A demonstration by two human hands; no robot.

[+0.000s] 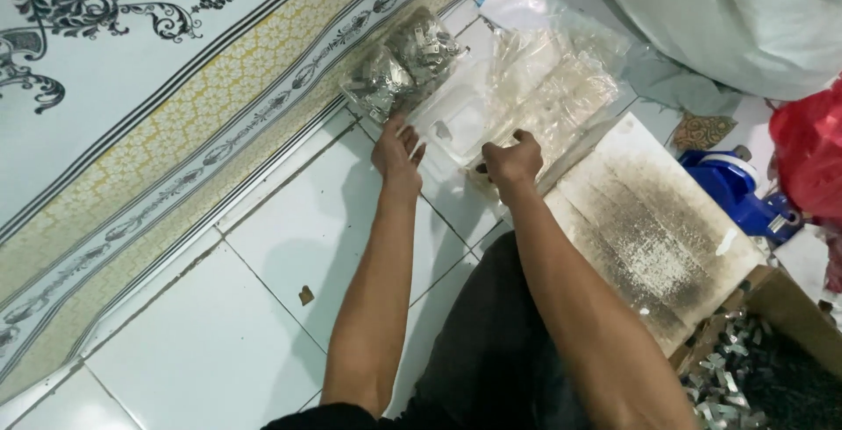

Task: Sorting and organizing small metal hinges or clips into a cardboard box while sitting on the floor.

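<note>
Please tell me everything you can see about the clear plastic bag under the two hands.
The clear plastic bag lies flat on the white tiled floor, thin, glossy and nearly empty. The left hand rests on its near left edge; the right hand pinches its near right edge. A bag of small metal pieces borders its far side.

The left hand (396,154) and the right hand (511,160) rest side by side on a plastic sheet (456,118) on the floor (210,333); behind the left hand lie two bags of metal parts (402,63); right of the right hand lies a board (649,228); a box of metal clips (745,369) stands at the board's near end; the mat (132,88) lies far left.
</note>
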